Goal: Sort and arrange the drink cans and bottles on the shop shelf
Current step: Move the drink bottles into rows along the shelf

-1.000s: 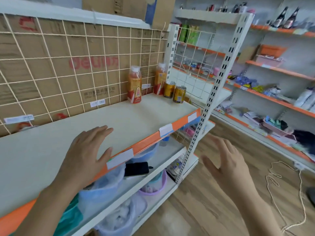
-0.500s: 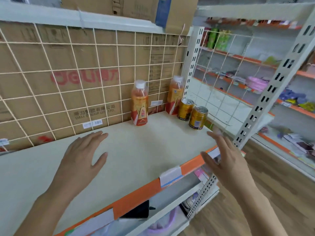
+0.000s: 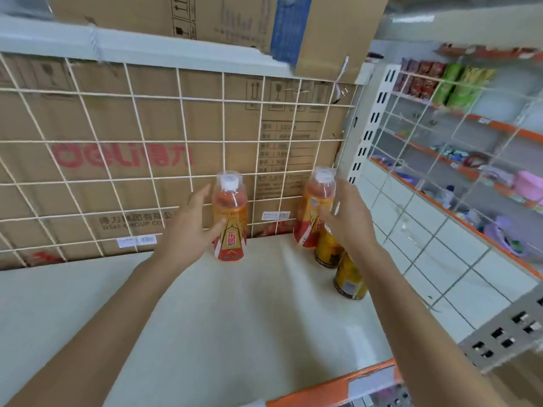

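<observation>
Head view: both hands are stretched toward the back of the shelf [image 3: 235, 333], where the drinks are stood. The left hand [image 3: 188, 233] is held beside the left bottle [image 3: 232, 218], fingers straight and apart, thumb laid at the label's edge; nothing is clasped. The right hand [image 3: 351, 218] is spread in front of the right bottle [image 3: 313, 207], fingers apart, and whether plastic is touched cannot be told. One hand is matched to each bottle, probably so that both can be taken at once and brought together.

Both bottles are stood upright against the grid [image 3: 117, 142], well apart from each other, the right one in the corner. Two gold cans are lined forward from it: the far can [image 3: 324, 254] just beside its base, the near can [image 3: 349, 282] closer to the shelf's front, both partly hidden by the right wrist. This mixed corner is judged to be what needs sorting.

On the left bottle's label, "东鹏" is read in white on red. On the box [image 3: 88, 186] behind the grid a red logo is printed, seemingly "deli" with characters, and below it "GROUP CO" can be made out. Lettering on the cans is too blurred to read.
</observation>
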